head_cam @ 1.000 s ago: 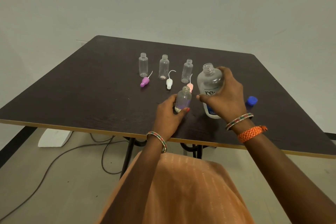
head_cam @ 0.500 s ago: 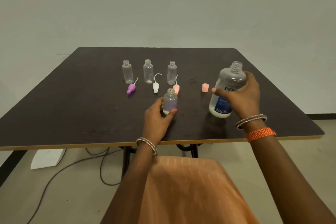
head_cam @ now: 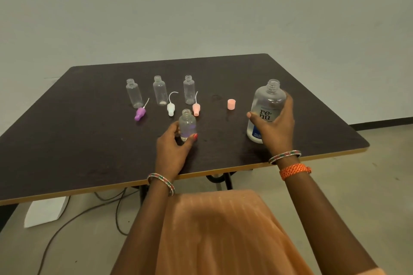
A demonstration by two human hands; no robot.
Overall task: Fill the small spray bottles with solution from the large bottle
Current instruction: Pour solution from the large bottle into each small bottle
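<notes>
Clasping small bottle in left grip, right grip clamping large bottle near table edge

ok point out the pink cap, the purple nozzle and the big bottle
pink cap (head_cam: 231, 104), head view, on its side wall
purple nozzle (head_cam: 140, 113), head view, on its body
big bottle (head_cam: 268, 101), head view, on its clear shoulder

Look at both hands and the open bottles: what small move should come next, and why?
Probably lift the large bottle toward the small bottle and tilt it to pour. The right hand grips the large bottle standing uncapped on the table; the left hand holds the small bottle upright, also uncapped.
</notes>
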